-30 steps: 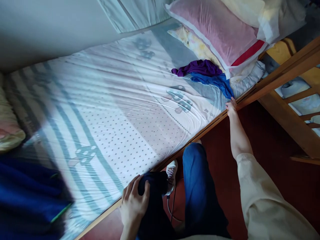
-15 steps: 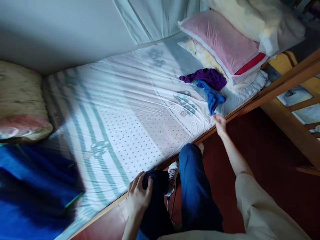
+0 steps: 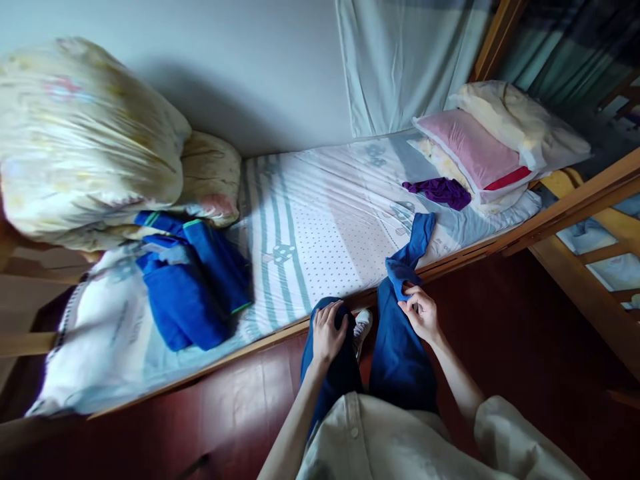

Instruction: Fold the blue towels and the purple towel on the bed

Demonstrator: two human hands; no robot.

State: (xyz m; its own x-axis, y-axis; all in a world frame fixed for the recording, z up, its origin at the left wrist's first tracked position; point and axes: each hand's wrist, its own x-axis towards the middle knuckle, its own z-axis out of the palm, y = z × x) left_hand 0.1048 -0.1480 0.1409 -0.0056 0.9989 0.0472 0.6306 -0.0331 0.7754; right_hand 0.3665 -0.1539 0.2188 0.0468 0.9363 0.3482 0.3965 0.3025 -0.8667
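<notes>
Right grip (image 3: pixel 421 312) pinches blue cloth (image 3: pixel 406 257) — left hand (image 3: pixel 327 333) spread palm-down on left leg (image 3: pixel 345 373) — bedsheet (image 3: pixel 327 260) marks, possibly lettering, blurred

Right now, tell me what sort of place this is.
Most likely a bedroom or dormitory: a wooden-framed bed with a patterned sheet, a pink pillow near one end, and bulky pale bedding towards the other.

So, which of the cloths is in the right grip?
The narrow blue cloth, its near end in the right grip; the purple cloth and the larger, green-trimmed blue clothes lie on the bed.
</notes>
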